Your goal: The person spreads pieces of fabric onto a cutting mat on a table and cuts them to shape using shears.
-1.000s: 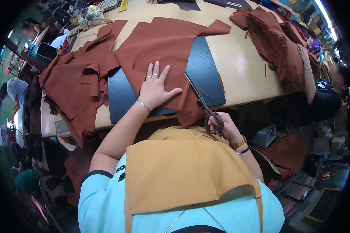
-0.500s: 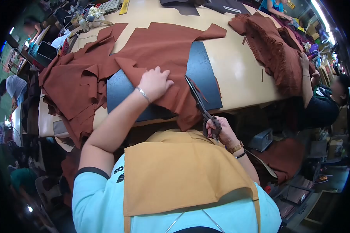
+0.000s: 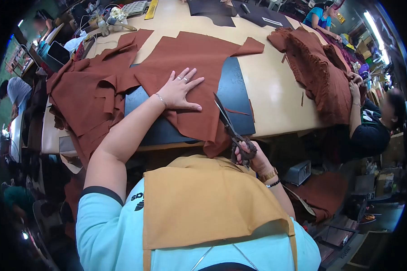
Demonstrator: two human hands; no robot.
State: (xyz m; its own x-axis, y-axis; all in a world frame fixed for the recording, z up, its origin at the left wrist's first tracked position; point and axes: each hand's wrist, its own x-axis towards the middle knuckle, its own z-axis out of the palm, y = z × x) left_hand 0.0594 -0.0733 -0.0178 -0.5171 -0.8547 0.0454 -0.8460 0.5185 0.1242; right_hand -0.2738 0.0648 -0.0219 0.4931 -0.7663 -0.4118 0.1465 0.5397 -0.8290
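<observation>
My left hand (image 3: 182,91) lies flat with spread fingers on a reddish-brown sheet of material (image 3: 185,54). Under that sheet is a dark board (image 3: 238,83) at the table's near edge. My right hand (image 3: 254,158) is closed round the dark-wrapped handles of large scissors (image 3: 230,128). The scissors point up and away from me, their blades along the sheet's right edge, over the board. A thin brown strip (image 3: 237,112) lies on the board just right of the blades.
More brown material (image 3: 84,95) is heaped on the table (image 3: 275,81) at the left. A gathered brown pile (image 3: 321,72) lies at the right, where a co-worker (image 3: 375,124) has both hands on it. Dark pieces (image 3: 262,16), a brush and bottles stand at the far side.
My left hand lifted partly with bent fingers, then came down flat again on the sheet. The sheet's folded left part now lies flatter. My right hand still holds the scissors.
</observation>
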